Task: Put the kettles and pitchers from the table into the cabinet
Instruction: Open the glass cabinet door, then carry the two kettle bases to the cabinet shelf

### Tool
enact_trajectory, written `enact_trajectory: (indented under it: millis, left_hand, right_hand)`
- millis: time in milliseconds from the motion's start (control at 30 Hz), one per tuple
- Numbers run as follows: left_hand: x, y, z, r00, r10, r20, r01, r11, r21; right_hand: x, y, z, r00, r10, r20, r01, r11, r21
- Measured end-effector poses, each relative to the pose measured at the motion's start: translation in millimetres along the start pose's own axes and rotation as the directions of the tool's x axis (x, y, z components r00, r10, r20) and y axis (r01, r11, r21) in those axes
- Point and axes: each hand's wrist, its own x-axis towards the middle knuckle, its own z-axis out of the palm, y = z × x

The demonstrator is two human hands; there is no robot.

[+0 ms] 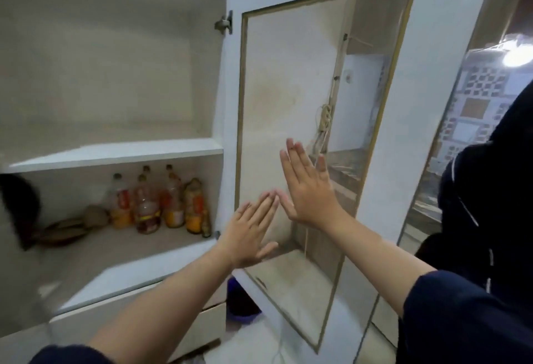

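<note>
The white cabinet (pixel 115 150) stands open in front of me, its glass-panelled door (pixel 383 121) swung out to the right. My left hand (pixel 249 231) lies flat with fingers spread near the door's lower hinge side. My right hand (pixel 308 187) is flat against the glass a little higher and to the right. Neither hand holds anything. The upper shelf (pixel 109 155) is bare. No kettle, pitcher or table is in view.
Several bottles (pixel 161 202) stand at the back of the lower shelf, with brown dishes (pixel 69 228) to their left. A dark object (pixel 20 205) sits at the far left edge. A blue tub (pixel 242 303) is on the floor below the door.
</note>
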Motion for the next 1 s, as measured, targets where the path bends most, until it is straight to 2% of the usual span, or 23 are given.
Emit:
enact_trajectory:
  millis: [133,233,367,533,667,733,867,1000]
  left_hand:
    - [-98.7,-76.4,-36.6,0.977,-0.211,0.008,0.209,0.974,0.082]
    - [-188.5,-126.7,-77.6,0.938,-0.342,0.047,0.331,0.93,0.157]
    - [-311.7,-171.8,-148.1,0.824,-0.563,0.059,0.523,0.797,0.303]
    - [-468.0,-183.2,-229.8,0.603,-0.797,-0.037,0.747,0.548,0.377]
    - [-590.5,-159.5,-289.3,0.445,-0.891,-0.09,0.82,0.364,0.442]
    - [-629.8,-148.1,-306.8,0.362,-0.927,-0.1,0.835,0.274,0.477]
    - [-719.3,-110.2,-334.5,0.097,-0.987,-0.131,0.879,0.023,0.477]
    - [-798.1,-75.9,-339.6,-0.15,-0.977,-0.151,0.853,-0.205,0.479]
  right_hand:
    - [42.4,-108.4,-12.8,0.994,-0.106,-0.037,0.112,0.946,0.305]
    - [72.2,-201.7,-49.4,0.976,-0.178,-0.121,0.214,0.867,0.451]
    - [95.1,-323.3,-120.2,0.931,-0.285,-0.227,0.365,0.707,0.606]
    - [94.1,-468.8,-218.1,0.861,-0.366,-0.354,0.497,0.451,0.741]
    - [69.7,-577.6,-300.6,0.784,-0.407,-0.468,0.575,0.195,0.794]
    - [57.3,-614.7,-325.4,0.752,-0.42,-0.508,0.6,0.118,0.791]
    - [16.3,-702.4,-380.4,0.645,-0.475,-0.598,0.644,-0.083,0.76]
    - [-31.4,-780.7,-419.0,0.542,-0.577,-0.611,0.582,-0.267,0.768]
